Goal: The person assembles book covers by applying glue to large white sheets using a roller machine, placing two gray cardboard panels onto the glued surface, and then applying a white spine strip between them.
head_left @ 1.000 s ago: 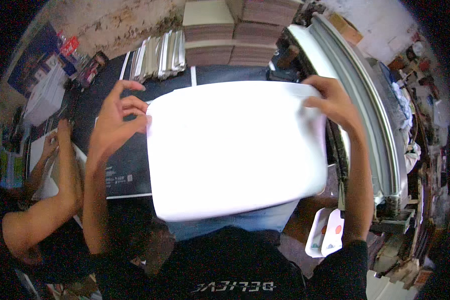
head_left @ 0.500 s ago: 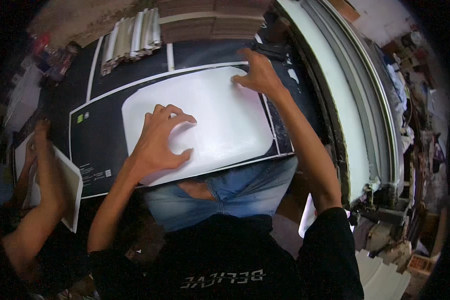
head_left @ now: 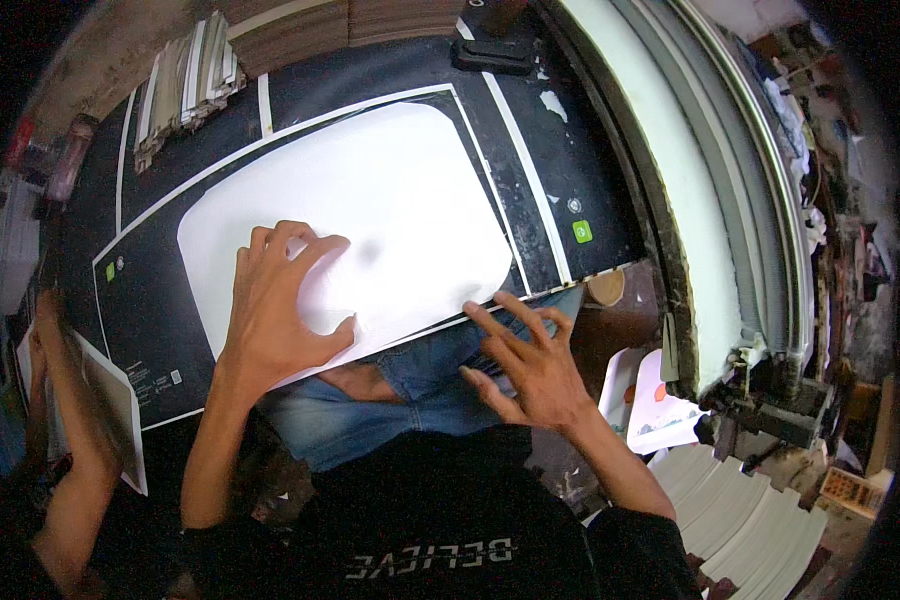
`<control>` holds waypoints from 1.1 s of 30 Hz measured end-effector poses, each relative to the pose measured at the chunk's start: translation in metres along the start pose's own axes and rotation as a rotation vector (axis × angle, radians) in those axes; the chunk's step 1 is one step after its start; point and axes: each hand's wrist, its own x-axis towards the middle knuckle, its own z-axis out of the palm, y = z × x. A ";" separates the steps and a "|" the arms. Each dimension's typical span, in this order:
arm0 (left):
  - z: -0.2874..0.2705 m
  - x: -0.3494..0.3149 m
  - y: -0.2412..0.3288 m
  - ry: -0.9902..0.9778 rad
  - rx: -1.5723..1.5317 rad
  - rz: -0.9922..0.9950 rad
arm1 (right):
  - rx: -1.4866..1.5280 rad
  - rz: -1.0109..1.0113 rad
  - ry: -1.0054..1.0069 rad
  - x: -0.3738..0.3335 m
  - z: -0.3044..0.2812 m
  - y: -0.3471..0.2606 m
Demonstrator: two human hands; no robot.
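A white sheet with rounded corners (head_left: pixel 410 190) lies on a black board with white edges (head_left: pixel 150 290), in front of my lap. My left hand (head_left: pixel 270 310) rests over the sheet's left part, its fingers curved and spread, thumb apart, with nothing gripped. Close to the near right edge of the sheet is my right hand (head_left: pixel 540 375). Its fingers are apart and hold nothing; the index fingertip is at the edge, and I cannot tell whether it touches.
Bundled pale strips (head_left: pixel 190 80) lie at the far left, and a black oblong object (head_left: pixel 492 57) at the back. A long machine with metal rollers (head_left: pixel 710 180) runs along the right. Another person's arm (head_left: pixel 80 410) is beside a white panel (head_left: pixel 120 410) at left.
My right hand has come from the sheet's far right corner to its near right edge. My left hand stays over the sheet. The view has shifted, showing more at right.
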 end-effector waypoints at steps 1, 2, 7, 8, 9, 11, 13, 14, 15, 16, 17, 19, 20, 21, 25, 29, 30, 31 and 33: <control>0.001 0.001 0.000 -0.002 0.005 0.004 | -0.022 0.014 0.023 0.001 0.001 0.001; 0.001 0.000 0.000 0.002 0.013 -0.001 | -0.036 0.059 0.032 0.003 -0.001 0.005; 0.000 -0.001 -0.001 -0.001 0.003 -0.016 | -0.128 0.069 0.078 0.015 -0.010 0.022; -0.001 -0.001 0.000 -0.006 -0.007 -0.019 | -0.124 0.065 0.083 0.016 -0.009 0.023; -0.002 -0.001 0.001 -0.011 -0.018 -0.022 | -0.120 0.062 0.088 0.016 -0.009 0.024; -0.003 0.000 0.004 -0.016 -0.004 -0.025 | -0.077 0.032 0.048 0.007 -0.002 0.021; -0.001 0.001 0.006 -0.016 0.007 -0.020 | -0.064 0.006 0.025 0.002 -0.001 0.020; 0.000 0.001 0.005 -0.014 0.013 -0.015 | -0.071 -0.007 0.022 0.001 -0.002 0.018; 0.001 0.002 0.005 -0.011 0.017 -0.009 | -0.079 -0.020 0.018 0.002 -0.004 0.017; 0.002 0.004 0.006 -0.004 0.001 -0.001 | -0.103 -0.001 0.057 0.005 -0.007 0.021; 0.001 0.002 0.004 0.004 -0.013 -0.002 | -0.120 0.010 0.095 0.012 -0.008 0.025; -0.001 0.000 0.001 0.021 -0.040 -0.015 | -0.171 0.068 0.162 0.020 -0.013 0.028; -0.004 -0.006 -0.006 0.035 -0.054 -0.040 | -0.200 0.103 0.188 0.026 -0.017 0.026; -0.007 -0.013 -0.013 0.047 -0.057 -0.079 | -0.214 0.129 0.215 0.033 -0.019 0.025; -0.038 -0.045 -0.095 0.247 -0.060 0.022 | -0.108 0.110 0.221 0.041 -0.036 -0.015; -0.050 -0.061 -0.129 0.083 -0.081 -0.056 | 0.100 -0.087 -0.074 0.060 -0.005 -0.069; -0.045 -0.066 -0.128 0.075 -0.093 -0.094 | 0.141 -0.166 -0.119 0.066 0.007 -0.083; -0.046 -0.071 -0.127 0.062 -0.080 -0.102 | 0.191 -0.247 -0.169 0.075 0.021 -0.096; -0.040 -0.077 -0.131 0.065 -0.080 -0.099 | 0.214 -0.446 -0.225 0.096 0.034 -0.121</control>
